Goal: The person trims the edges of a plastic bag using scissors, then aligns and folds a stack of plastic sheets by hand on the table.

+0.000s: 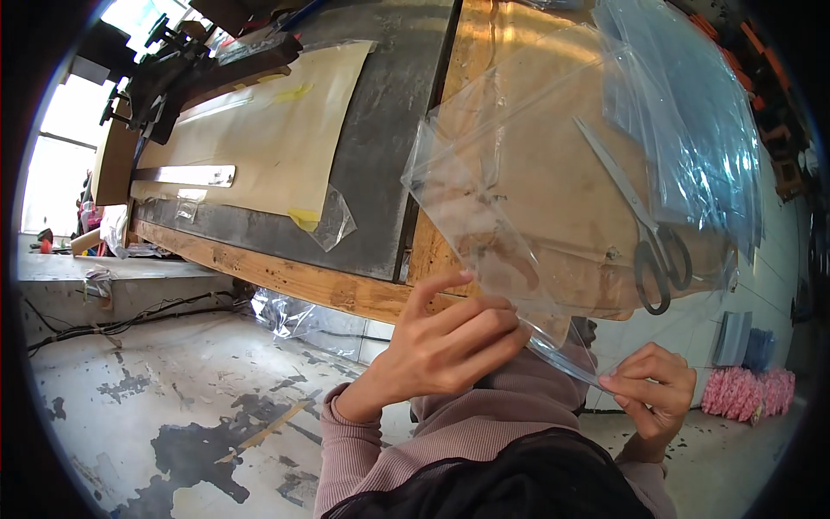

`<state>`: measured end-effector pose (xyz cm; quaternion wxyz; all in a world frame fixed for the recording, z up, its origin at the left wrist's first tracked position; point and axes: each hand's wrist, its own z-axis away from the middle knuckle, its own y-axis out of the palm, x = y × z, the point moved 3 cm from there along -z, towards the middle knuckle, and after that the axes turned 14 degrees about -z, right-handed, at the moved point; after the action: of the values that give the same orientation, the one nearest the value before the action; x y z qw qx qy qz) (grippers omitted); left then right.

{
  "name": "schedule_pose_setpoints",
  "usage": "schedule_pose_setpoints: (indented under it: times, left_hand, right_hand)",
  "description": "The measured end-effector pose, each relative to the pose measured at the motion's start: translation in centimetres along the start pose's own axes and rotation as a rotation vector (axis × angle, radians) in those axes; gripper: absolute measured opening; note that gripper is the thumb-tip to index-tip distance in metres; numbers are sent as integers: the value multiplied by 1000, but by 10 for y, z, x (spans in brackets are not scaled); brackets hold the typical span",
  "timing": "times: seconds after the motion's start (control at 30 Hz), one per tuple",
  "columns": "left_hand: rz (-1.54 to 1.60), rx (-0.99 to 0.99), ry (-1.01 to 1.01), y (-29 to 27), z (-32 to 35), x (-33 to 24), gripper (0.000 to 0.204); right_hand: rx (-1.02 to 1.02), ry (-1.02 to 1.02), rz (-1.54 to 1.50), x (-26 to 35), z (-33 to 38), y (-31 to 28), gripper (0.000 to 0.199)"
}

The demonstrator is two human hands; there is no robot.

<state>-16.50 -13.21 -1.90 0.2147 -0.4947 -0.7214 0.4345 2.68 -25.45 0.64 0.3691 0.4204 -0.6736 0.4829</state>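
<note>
A clear plastic sheet (519, 246) lies over the near part of the wooden bench, and its near edge comes off toward me in a narrow folded strip. My right hand (654, 391) is closed, pinching one end of that strip between thumb and fingers. At the strip's other end, my left hand (450, 342) has its fingers curled onto the plastic, the index finger lifted a little apart; its thumb is mostly hidden. Scissors (637, 208) with dark handles rest partly spread on the brown board, blades pointing away, beyond my right hand.
A stack of clear bluish plastic sheets (670, 112) sits at the far right. On the left, a dark metal plate (372, 147) bears tan paper (268, 138), a metal strip (186, 176) and a dark clamp-like fixture (186, 82). Pink bundles (748, 394) lie on the floor.
</note>
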Motion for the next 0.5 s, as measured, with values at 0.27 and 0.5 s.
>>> schedule_pose_setpoints:
  times: [0.27,0.5]
  left_hand:
    - [-191,-120,42,-6,-6,-2,12]
    - [-297,-223,41,-10,-6,6,11]
  right_hand:
    - [48,-24,31,-2,1,-13,29]
    - [50,-110,90,0,2,-20,30]
